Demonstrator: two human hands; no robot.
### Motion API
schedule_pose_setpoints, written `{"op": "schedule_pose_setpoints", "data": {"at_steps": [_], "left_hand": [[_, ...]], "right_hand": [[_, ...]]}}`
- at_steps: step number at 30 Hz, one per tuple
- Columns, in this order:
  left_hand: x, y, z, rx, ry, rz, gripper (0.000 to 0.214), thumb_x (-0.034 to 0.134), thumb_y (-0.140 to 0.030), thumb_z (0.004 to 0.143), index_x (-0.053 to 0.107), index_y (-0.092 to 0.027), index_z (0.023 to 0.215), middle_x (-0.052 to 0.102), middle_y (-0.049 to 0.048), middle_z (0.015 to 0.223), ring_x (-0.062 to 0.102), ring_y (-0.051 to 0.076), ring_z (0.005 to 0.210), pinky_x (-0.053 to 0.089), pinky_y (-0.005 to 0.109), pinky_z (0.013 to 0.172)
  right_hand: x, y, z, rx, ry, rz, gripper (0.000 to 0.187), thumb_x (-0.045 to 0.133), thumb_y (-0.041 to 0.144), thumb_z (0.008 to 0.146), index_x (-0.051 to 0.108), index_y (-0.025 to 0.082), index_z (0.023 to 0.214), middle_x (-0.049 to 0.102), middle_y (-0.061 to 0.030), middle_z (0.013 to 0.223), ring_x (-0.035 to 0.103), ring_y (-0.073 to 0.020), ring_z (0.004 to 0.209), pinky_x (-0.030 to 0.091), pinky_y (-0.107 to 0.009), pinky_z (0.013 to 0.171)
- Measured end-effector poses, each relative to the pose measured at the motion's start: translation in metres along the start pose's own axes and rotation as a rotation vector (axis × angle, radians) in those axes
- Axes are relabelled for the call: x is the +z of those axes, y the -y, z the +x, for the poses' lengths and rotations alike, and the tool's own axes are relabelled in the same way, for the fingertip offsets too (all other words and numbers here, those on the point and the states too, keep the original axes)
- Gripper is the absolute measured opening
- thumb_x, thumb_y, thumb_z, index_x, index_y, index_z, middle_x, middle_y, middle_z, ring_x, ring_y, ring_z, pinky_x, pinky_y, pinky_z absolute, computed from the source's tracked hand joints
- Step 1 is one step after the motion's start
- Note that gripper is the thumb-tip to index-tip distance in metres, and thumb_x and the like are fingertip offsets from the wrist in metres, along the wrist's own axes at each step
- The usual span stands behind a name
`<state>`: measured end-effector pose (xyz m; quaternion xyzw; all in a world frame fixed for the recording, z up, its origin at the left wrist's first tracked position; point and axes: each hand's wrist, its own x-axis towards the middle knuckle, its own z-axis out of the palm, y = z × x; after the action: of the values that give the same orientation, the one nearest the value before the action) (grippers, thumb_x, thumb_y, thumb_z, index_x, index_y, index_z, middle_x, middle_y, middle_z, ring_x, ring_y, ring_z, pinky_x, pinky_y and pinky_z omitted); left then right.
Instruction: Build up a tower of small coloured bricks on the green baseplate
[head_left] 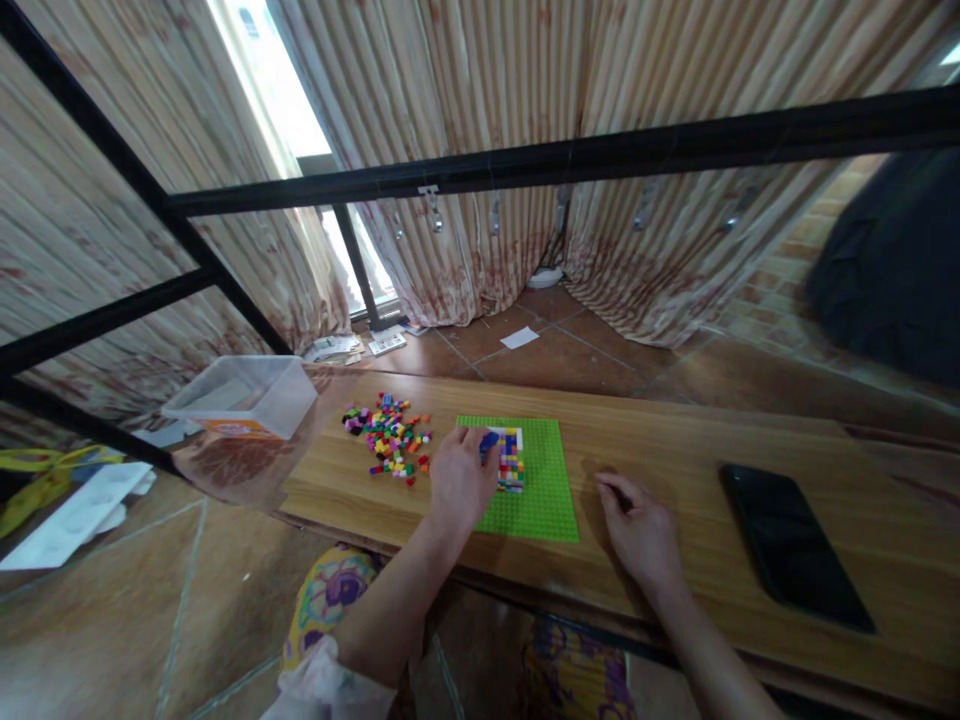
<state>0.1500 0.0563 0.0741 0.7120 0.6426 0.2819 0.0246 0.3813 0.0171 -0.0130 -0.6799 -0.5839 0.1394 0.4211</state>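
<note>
Between the thumb and fingers of my left hand (463, 476) is a blue toy brick (489, 440), held over the left part of a small block built of many-coloured bricks (513, 462). That build has some white along its edge and stands on a green studded baseplate (551, 495); my left hand partly covers it. To the right of the baseplate, my right hand (641, 530) rests on the wooden table with its fingers curled in, and nothing shows in them. A loose pile of small coloured bricks (394, 436) lies to the left of my left hand.
A clear plastic tub (259, 400) stands past the table's left end. On the right of the wooden table (690, 440) lies a black phone (795, 545). A black metal rail (525, 168) crosses in front of curtains (480, 90). Papers (520, 338) lie on the tiled floor.
</note>
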Motion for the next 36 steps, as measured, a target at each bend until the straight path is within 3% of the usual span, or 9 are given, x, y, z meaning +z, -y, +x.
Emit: {"op": "schedule_pose_setpoints", "data": {"at_steps": [4, 9, 20, 29, 36], "left_hand": [[0.006, -0.013, -0.002, -0.088, -0.021, 0.050, 0.019, 0.059, -0.030, 0.086, 0.065, -0.019, 0.100, 0.068, 0.0062, 0.088, 0.064, 0.022, 0.090, 0.048, 0.031, 0.079], [0.011, -0.014, 0.001, -0.137, -0.035, 0.028, 0.025, 0.065, -0.034, 0.083, 0.065, -0.019, 0.102, 0.069, 0.0062, 0.088, 0.065, 0.023, 0.090, 0.047, 0.033, 0.079], [0.004, 0.005, -0.001, -0.114, 0.014, -0.170, 0.032, 0.069, -0.030, 0.079, 0.062, -0.018, 0.109, 0.068, 0.0038, 0.089, 0.064, 0.021, 0.088, 0.049, 0.033, 0.081], [0.004, 0.001, -0.001, -0.001, -0.010, -0.031, 0.022, 0.058, -0.023, 0.084, 0.064, -0.017, 0.103, 0.069, 0.0082, 0.093, 0.062, 0.024, 0.088, 0.048, 0.038, 0.084], [0.010, 0.021, 0.004, -0.265, -0.092, -0.190, 0.018, 0.061, -0.026, 0.081, 0.066, -0.018, 0.097, 0.068, 0.0042, 0.086, 0.065, 0.019, 0.083, 0.049, 0.030, 0.076]], "right_hand": [[0.000, -0.001, -0.001, 0.005, -0.002, 0.008, 0.034, 0.047, 0.045, 0.087, 0.071, 0.021, 0.092, 0.073, -0.0087, 0.101, 0.068, -0.0242, 0.090, 0.051, -0.038, 0.082], [-0.001, -0.002, -0.001, 0.006, 0.020, 0.001, 0.034, 0.047, 0.044, 0.087, 0.070, 0.022, 0.095, 0.072, -0.0088, 0.104, 0.068, -0.0234, 0.090, 0.051, -0.037, 0.082], [-0.003, -0.001, -0.001, 0.027, 0.025, -0.005, 0.035, 0.047, 0.046, 0.086, 0.070, 0.022, 0.093, 0.073, -0.0094, 0.103, 0.067, -0.0253, 0.093, 0.050, -0.040, 0.086], [-0.003, -0.003, 0.000, 0.047, 0.023, -0.015, 0.038, 0.047, 0.050, 0.085, 0.071, 0.021, 0.093, 0.073, -0.0096, 0.102, 0.067, -0.0264, 0.092, 0.050, -0.041, 0.085], [-0.002, -0.004, 0.000, 0.055, 0.018, 0.001, 0.034, 0.049, 0.047, 0.085, 0.071, 0.022, 0.093, 0.073, -0.0088, 0.102, 0.068, -0.0251, 0.091, 0.051, -0.038, 0.083]]}}
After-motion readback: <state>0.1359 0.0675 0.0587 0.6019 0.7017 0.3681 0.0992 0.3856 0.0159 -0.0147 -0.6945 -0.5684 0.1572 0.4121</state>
